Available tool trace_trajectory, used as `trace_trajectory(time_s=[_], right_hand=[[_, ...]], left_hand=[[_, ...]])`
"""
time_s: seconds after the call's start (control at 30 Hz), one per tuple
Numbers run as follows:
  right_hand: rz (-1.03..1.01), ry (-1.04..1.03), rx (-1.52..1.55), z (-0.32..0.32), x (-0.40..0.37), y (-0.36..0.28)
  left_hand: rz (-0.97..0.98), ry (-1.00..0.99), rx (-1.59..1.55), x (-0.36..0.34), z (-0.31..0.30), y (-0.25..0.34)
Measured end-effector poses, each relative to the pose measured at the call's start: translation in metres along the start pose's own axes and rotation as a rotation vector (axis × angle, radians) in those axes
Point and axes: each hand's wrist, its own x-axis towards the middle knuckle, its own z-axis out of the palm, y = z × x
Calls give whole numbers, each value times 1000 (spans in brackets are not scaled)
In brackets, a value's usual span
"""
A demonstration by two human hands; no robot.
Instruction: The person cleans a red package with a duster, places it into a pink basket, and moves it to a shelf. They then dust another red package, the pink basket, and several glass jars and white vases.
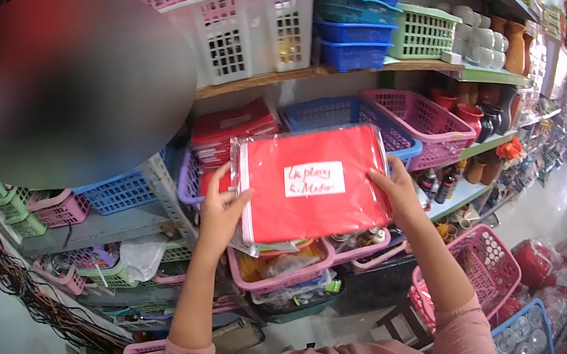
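Observation:
Between my two hands is a flat red packet [283, 219] in clear plastic, with a white label [314, 180] bearing handwriting in red. My left hand [219, 207] grips its left edge, the thumb lying on the front. On the opposite side my right hand [397, 187] holds the right edge the same way. The fingers behind the packet are partly hidden. Just beyond it, a stack of similar red packets [232, 121] sits in a purple basket [187, 179] on the shelf.
A blue basket [321, 108] and a pink basket [425, 118] stand right of the stack. Above, a wooden shelf carries a white basket [246, 28] and stacked blue trays [357, 35]. Below are more pink baskets [286, 276]. A blurred patch covers the upper left.

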Motion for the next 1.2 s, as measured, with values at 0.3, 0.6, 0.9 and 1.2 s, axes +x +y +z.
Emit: trace_trajectory(time_s=[0.3, 0.6, 0.9, 1.2], right_hand=[[-58, -17, -157, 84, 132, 58], [-290, -182, -1435, 106, 146, 88], [-169, -436, -1744, 127, 158, 90], [-105, -587, -1799, 140, 153, 104]], left_hand=[[75, 99, 479, 93, -73, -10], [-263, -596, 1401, 110, -91, -58], [-67, -687, 1165, 117, -103, -93], [-162, -715, 1222, 118, -98, -80]])
